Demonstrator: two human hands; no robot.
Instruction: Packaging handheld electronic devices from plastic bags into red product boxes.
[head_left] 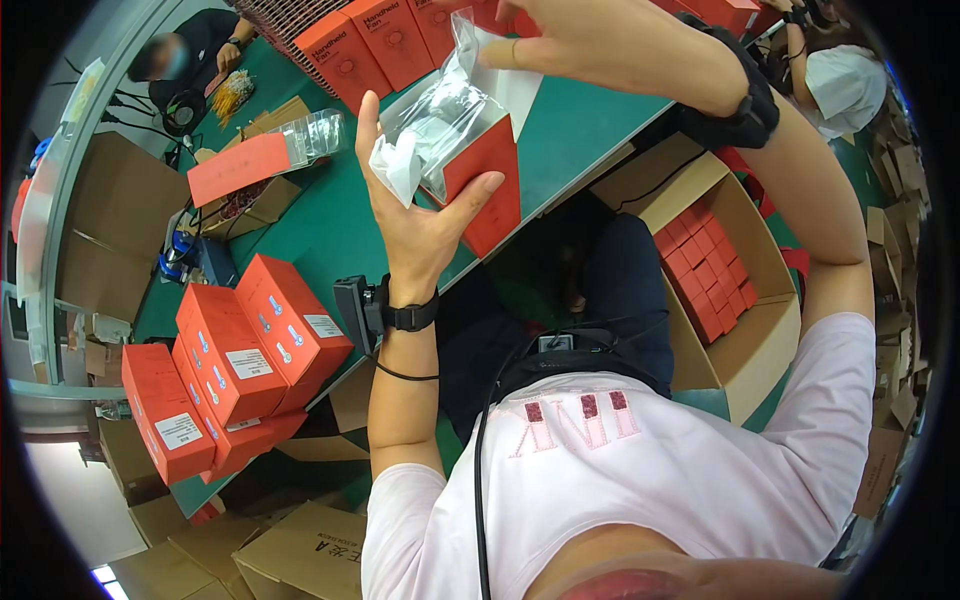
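Observation:
An upright red box (pixel 487 190) stands open in my left hand (pixel 420 225), whose thumb lies on its near face and whose fingers are behind its left side. White flaps (pixel 398 170) spread from the box top. A clear plastic bag (pixel 450 115) with a pale item inside bulges out of it; what the item is, I cannot make out. Above the box, my right hand (pixel 580 50) reaches in from the right with its fingers apart, one ringed finger lying against the bag and the far flap. The upper frame edge cuts off some right-hand fingers.
Closed red boxes (pixel 345 60) line the table's far side; more red boxes (pixel 235 360) are stacked at left. Another open red box (pixel 238 168) with plastic sticking out lies beyond. A carton (pixel 740 385) of small red boxes (pixel 705 265) stands right. Two other people work nearby.

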